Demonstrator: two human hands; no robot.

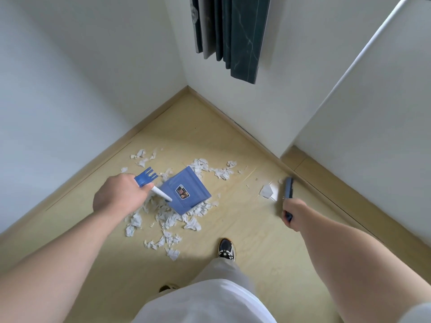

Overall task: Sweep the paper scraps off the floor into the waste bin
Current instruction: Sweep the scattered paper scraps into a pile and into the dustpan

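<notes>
Scraps point(192, 223), dozens; one dustpan point(186, 190), one brush point(288, 188)

The dustpan point(193, 183) is mid blue, with a small dark sticker point(182, 192) edged in white and carrying reddish-orange print. Its pole point(162, 194) is white, topped by a brighter blue comb-toothed grip point(146, 177). The paper scraps point(163, 215) are white, with grey shadows in their creases. The broom point(288, 188) is a duller slate blue. The floor point(256, 229) is pale yellow-beige with a faint wood grain, and the skirting point(233, 117) is a similar tan. The walls point(70, 66) are plain white. The curtain point(242, 36) is dark green with thin pale marble-like veins and a grey fold. The shoe point(226, 249) is black and white with an orange toe, the trousers point(221, 271) light grey-beige, the shirt point(205, 304) white.
</notes>
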